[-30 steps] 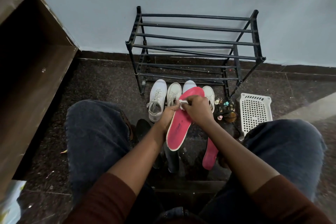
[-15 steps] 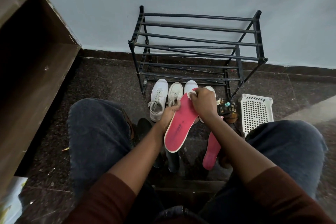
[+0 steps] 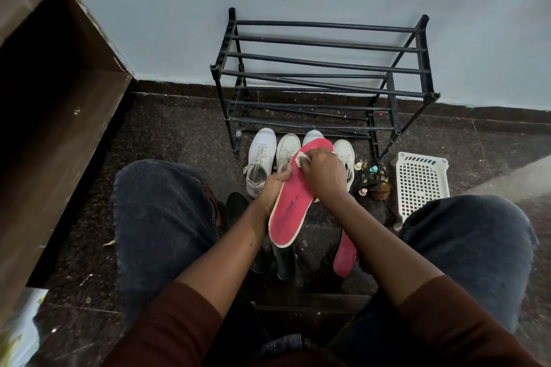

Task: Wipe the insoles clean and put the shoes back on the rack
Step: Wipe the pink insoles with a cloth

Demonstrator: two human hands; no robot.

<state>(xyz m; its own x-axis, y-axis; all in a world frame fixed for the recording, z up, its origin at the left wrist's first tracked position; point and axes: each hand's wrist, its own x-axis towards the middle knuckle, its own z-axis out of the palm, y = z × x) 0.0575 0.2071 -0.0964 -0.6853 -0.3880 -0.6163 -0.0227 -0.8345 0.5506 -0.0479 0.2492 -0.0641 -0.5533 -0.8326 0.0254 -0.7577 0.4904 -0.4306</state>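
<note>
Flat pink foam insole (image 3: pixel 287 214) looks light and bendy, so best held mid-edge, where the left hand (image 3: pixel 274 188) grips it. The right hand (image 3: pixel 323 173) pinches a small white wipe (image 3: pixel 299 159) against it.

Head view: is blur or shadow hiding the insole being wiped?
Head view: the pink insole is sharp and well lit; the dark shoes below it barely show against the dim floor; the bottom-left corner is smeared; the rack splays from wide-lens distortion.
</note>
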